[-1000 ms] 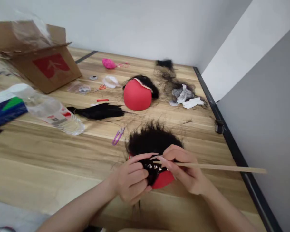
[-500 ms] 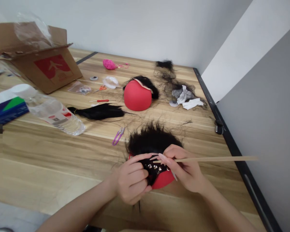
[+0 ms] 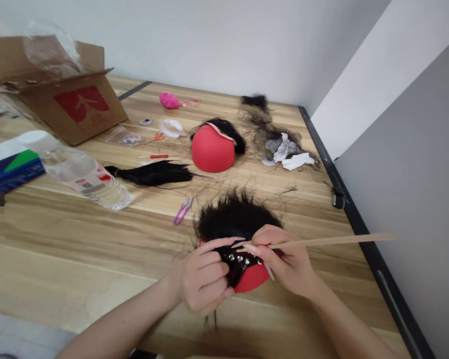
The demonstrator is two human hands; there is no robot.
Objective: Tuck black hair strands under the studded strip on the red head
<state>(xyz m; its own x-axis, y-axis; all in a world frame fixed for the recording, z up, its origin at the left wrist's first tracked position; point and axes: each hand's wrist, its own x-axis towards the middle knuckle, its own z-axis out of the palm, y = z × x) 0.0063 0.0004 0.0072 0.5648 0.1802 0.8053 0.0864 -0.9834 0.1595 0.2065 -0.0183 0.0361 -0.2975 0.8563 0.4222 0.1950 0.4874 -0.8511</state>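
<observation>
1. Slipping seems the chief risk: the right hand (image 3: 291,269) pinches the long wooden stick (image 3: 329,242) near its working end, so a bump to the far length could throw the tip off its mark.
2. The round shiny studs (image 3: 240,259) sit close together on a black band (image 3: 234,271); a clumsy poke or a snagging fingernail might knock one askew.
3. Short black hair (image 3: 239,217) stands up just behind the band, and stray strands could catch under the fingertips.
4. The red dome (image 3: 252,280) beneath is rounded, so it may tilt if the left hand (image 3: 205,278) eases its pressure.
5. As for placing, the studs lie between the two hands, just below the stick's tip and the left index fingertip. The dome shows under the right hand, on the wooden tabletop (image 3: 108,254).
6. The right thumb and index finger are closed on the stick. The left index reaches out along the band while its other fingers curl at the band's left side; whether they grip it, I cannot tell.
</observation>
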